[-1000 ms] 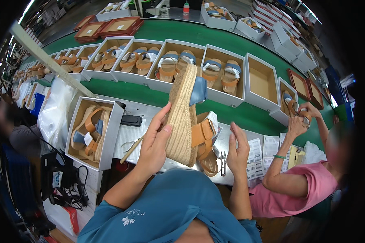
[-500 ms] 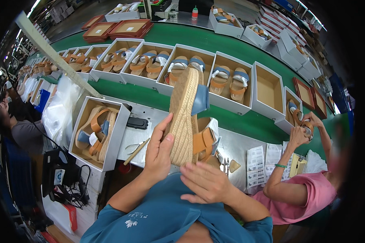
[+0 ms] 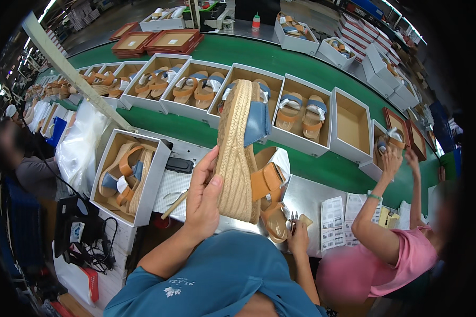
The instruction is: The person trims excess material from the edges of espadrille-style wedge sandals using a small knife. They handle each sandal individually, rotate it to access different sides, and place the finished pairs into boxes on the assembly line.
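Note:
My left hand [image 3: 204, 195] is closed around a wedge sandal [image 3: 237, 158], raised on its side with the braided rope sole toward me. It has a blue strap and a tan buckled strap. Beyond and below it, another sandal [image 3: 275, 223] rests on the metal table, partly hidden. To its right, my right hand [image 3: 299, 236] is down at the table with fingers closed on small metal snips [image 3: 291, 215]; their handles are covered. A beige, wedge-shaped piece [image 3: 305, 220] lies right beside these fingers.
An open box with sandals [image 3: 127, 179] stands at left, near a black case [image 3: 179, 163] and pliers [image 3: 174, 196]. Boxed sandals [image 3: 301, 113] line the green belt [image 3: 206, 47], along with a bare box [image 3: 351, 124]. Label sheets [image 3: 332, 222] and a co-worker in pink [image 3: 402, 259] are at right.
My right hand has left the sandal's sole and moved down to the snips on the table. My left hand still holds the sandal, slightly shifted. The co-worker's hands have moved up to the box.

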Motion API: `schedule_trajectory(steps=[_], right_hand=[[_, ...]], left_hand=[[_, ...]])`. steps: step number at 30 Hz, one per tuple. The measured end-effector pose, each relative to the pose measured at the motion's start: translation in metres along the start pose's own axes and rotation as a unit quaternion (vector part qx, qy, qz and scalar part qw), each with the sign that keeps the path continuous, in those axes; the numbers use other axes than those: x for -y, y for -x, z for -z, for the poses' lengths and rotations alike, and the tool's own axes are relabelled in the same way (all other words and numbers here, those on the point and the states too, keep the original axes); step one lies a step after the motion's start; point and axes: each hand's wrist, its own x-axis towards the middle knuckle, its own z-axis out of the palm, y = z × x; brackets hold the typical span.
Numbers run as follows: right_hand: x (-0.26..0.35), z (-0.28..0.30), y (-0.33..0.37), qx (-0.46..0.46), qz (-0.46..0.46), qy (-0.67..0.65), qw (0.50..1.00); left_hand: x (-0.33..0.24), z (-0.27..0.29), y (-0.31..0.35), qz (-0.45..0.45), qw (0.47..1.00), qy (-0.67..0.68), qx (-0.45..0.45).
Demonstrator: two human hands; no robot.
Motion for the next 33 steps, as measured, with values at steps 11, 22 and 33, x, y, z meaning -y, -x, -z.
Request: schedule_trajectory(steps=[11, 22, 33], right_hand=[[-0.024, 0.001, -0.005, -0.072, -0.112, -0.261, 0.956], [0.160, 0.185, -0.026, -0.120, 0.421, -0.144, 0.887], [0.186, 0.196, -0.030, -0.058, 0.455, -0.093, 0.884]], left_hand=[[-0.013, 0.013, -0.005, 0.085, 0.991, 0.023, 0.099], [-0.044, 0.035, -0.025, 0.234, 0.924, -0.110, 0.282], [-0.050, 0.032, -0.017, 0.175, 0.922, -0.172, 0.300]])
